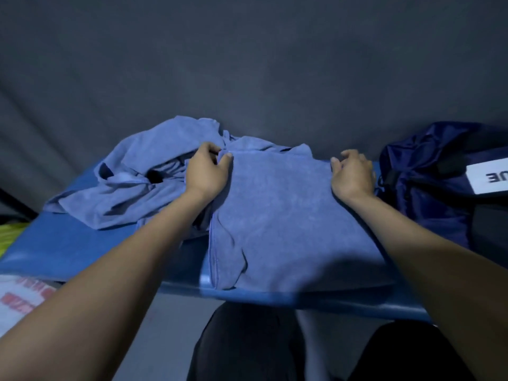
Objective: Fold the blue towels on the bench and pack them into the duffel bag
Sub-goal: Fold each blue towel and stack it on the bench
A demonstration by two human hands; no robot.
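Flat blue terry towel [277,215] lay spread on the blue padded bench [68,248]. Left hand [206,171] pinched its far left corner, right hand [353,171] curled on the far right corner. Crumpled blue towels [132,174] sat far left, navy nylon duffel bag [428,182] far right.

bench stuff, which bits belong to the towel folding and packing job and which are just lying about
Part of the job:
- flat towel, gripped at its far corners by left hand and right hand
- crumpled towels, still unfolded
- duffel bag
- bench

Just lying about:
- white printed sheet
- yellow-green item
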